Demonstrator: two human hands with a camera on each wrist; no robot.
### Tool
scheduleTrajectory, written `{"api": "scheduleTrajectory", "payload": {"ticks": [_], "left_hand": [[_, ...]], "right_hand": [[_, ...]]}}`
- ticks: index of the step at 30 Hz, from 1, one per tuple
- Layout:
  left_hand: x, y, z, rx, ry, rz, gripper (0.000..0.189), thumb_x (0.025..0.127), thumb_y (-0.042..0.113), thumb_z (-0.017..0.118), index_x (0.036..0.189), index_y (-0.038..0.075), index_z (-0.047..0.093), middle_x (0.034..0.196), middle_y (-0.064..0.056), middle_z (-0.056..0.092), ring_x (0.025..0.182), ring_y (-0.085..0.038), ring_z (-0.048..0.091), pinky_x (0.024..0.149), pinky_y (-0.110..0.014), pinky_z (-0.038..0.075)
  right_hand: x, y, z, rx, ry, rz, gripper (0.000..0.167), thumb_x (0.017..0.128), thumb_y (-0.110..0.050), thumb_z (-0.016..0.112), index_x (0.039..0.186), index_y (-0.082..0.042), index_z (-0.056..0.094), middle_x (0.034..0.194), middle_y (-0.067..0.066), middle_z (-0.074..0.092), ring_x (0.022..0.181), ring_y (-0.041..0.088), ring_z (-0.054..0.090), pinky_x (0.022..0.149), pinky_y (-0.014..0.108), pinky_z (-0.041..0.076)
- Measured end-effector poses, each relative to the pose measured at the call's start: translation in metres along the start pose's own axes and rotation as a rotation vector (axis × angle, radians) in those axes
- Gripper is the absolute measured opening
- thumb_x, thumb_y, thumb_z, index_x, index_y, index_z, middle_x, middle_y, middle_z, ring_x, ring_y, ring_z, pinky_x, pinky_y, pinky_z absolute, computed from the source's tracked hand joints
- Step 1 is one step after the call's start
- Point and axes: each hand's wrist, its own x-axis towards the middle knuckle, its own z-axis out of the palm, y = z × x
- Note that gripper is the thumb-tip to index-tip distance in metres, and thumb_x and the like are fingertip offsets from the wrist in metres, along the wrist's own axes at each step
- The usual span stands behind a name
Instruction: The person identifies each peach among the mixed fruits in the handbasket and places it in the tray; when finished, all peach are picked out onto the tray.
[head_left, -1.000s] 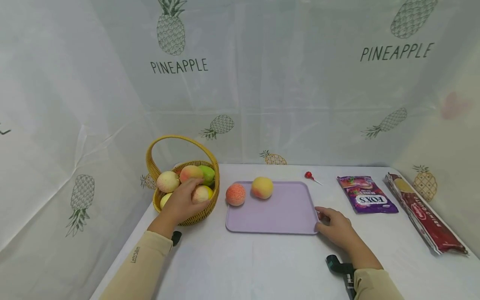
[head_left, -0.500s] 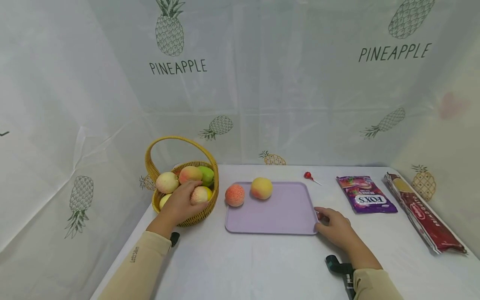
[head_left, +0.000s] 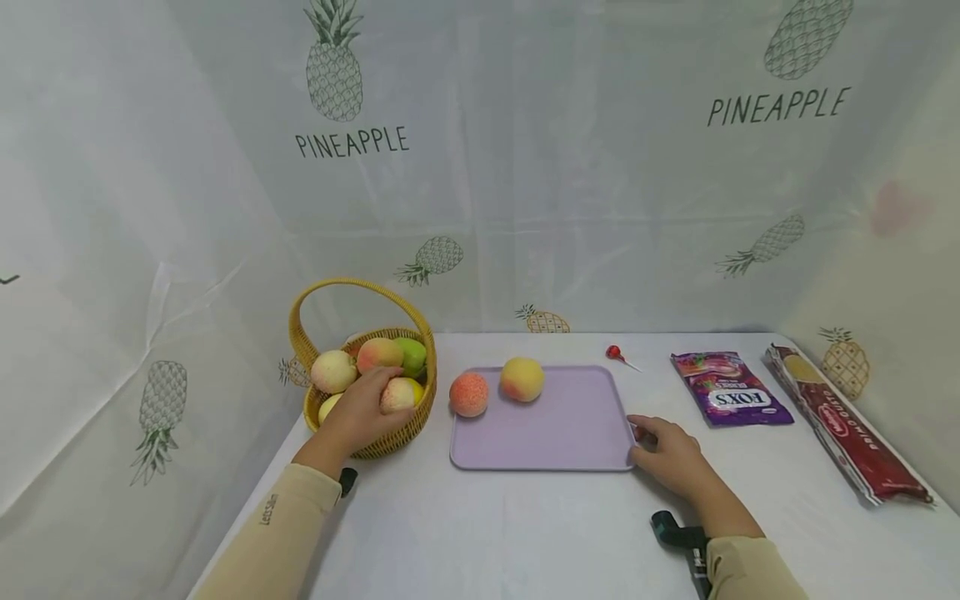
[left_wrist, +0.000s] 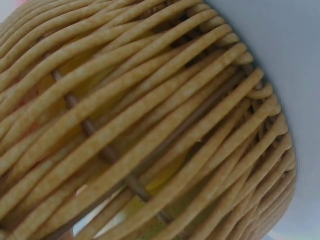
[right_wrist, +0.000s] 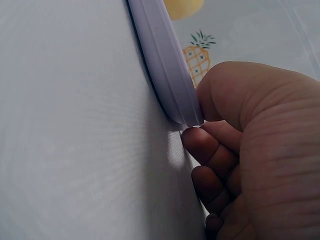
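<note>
In the head view my left hand (head_left: 363, 415) reaches into a yellow wicker basket (head_left: 390, 442) at the left. Its fingers and thumb curl round a pale pink peach (head_left: 396, 396). More fruit lies around it, including a pale round fruit (head_left: 333, 371), an orange-pink peach (head_left: 379, 354) and a green fruit (head_left: 412, 356). Only the basket's woven side (left_wrist: 140, 120) fills the left wrist view. My right hand (head_left: 675, 457) pinches the right rim of a lilac tray (head_left: 555, 433); the right wrist view shows the thumb (right_wrist: 220, 95) at the tray edge (right_wrist: 170, 75).
On the tray's back left are a coral-red peach (head_left: 469, 395) and a yellow peach (head_left: 522, 379). Behind the tray lies a red lollipop (head_left: 615, 353). To the right are a purple Fox's candy bag (head_left: 731, 388) and a long red packet (head_left: 847, 425). A pineapple-print curtain (head_left: 555, 208) backs the white table.
The head view has tilted slightly, so the scene sits a little lower in it. Both hands keep their places at the basket and the tray.
</note>
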Motion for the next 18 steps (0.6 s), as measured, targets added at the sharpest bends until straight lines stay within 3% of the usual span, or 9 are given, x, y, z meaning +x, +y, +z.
{"api": "scheduleTrajectory", "payload": {"ticks": [18], "left_hand": [[0.0043, 0.0013, 0.0002, -0.035, -0.052, -0.036, 0.073, 0.086, 0.038, 0.082, 0.146, 0.01, 0.051, 0.147, -0.009, 0.054, 0.133, -0.028, 0.054, 0.106, -0.051, 0.05]], "right_hand": [[0.0004, 0.0011, 0.0023, -0.003, 0.018, 0.002, 0.056, 0.083, -0.017, 0.072, 0.137, -0.004, 0.063, 0.102, 0.001, 0.068, 0.097, 0.022, 0.057, 0.089, 0.051, 0.038]]}}
